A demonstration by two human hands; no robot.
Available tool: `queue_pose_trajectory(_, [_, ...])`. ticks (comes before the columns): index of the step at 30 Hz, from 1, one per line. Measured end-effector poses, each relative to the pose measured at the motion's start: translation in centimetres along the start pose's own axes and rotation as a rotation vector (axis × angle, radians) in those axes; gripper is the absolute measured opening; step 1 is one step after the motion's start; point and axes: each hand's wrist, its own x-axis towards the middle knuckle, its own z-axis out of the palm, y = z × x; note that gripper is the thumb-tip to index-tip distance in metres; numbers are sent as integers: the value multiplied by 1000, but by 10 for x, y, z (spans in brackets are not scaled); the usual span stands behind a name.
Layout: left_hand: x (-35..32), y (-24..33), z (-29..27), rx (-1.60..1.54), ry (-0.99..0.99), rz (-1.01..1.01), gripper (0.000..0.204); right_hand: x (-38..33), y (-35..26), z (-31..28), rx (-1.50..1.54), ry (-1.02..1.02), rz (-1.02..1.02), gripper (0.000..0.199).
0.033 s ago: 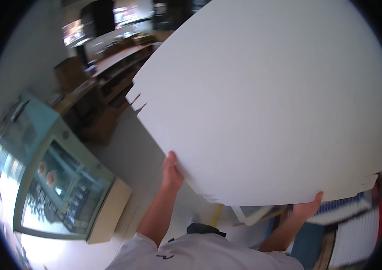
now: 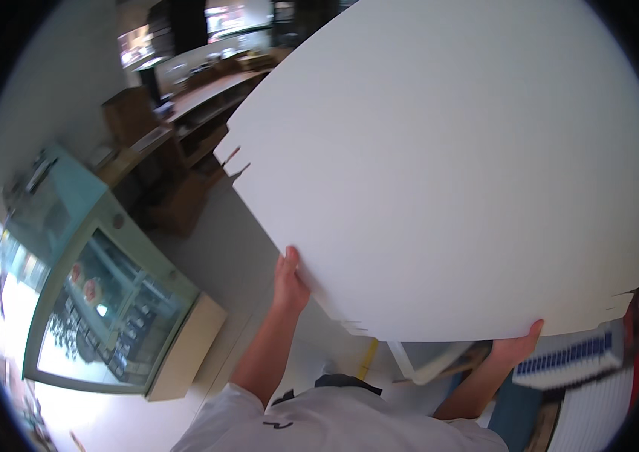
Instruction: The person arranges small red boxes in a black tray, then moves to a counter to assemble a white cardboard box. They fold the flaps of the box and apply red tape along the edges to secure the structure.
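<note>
From where I watch, the board (image 2: pixel 440 181) fills most of the view, lifted in front of the wearer's body and above the floor (image 2: pixel 248 260), its near edge toward the shirt (image 2: pixel 327 422). I have 2 hands grasping it. The left hand (image 2: pixel 291 280) grips the lower left edge, thumb pressed on the face, the other fingers partly out of sight behind. The right hand (image 2: pixel 517 344) grips the near edge farther right, thumb tip over the rim; I can't see its fingers beneath.

The board's face is plain, white and smooth, greyer toward the top. Its left corner is stepped, with 2 dark slits cut in; I also see fine notches at the near corner and more at the right corner.

Around it, the room is slightly blurred. On my left stands a pale green cabinet (image 2: pixel 141 245) with glass panes, on a light base (image 2: pixel 188 348). Past it, a box (image 2: pixel 129 117) sits near a long counter (image 2: pixel 210 96) with shelves beneath. A grey wall (image 2: pixel 63 90) rises at upper left. The floor is pale, with a yellow strip (image 2: pixel 367 359). At lower right I make out a white unit (image 2: pixel 612 346) with a row of blue slots.
</note>
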Motion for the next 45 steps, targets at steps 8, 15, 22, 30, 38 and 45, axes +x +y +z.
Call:
queue_pose_trajectory(8, [138,81,-68,152,263,258,41,143,223,14,31,217,238,53])
queue_pose_trajectory(15, [325,130,-177,221,450,227,43,247,438,59,-102,115,342,51])
queue_pose_trajectory(22, [506,187,-240,435,634,53,46,342,635,67,-150,481,516,47])
queue_pose_trajectory(30, [712,208,-302,588,722,-62,46,445,833,26,-119,691,639,46])
queue_pose_trajectory(38, [941,306,-265,598,752,103,47,658,1018,78,-33,483,658,49])
queue_pose_trajectory(45, [1086,407,-287,507,842,388,53,805,1207,160,126,237,785,56])
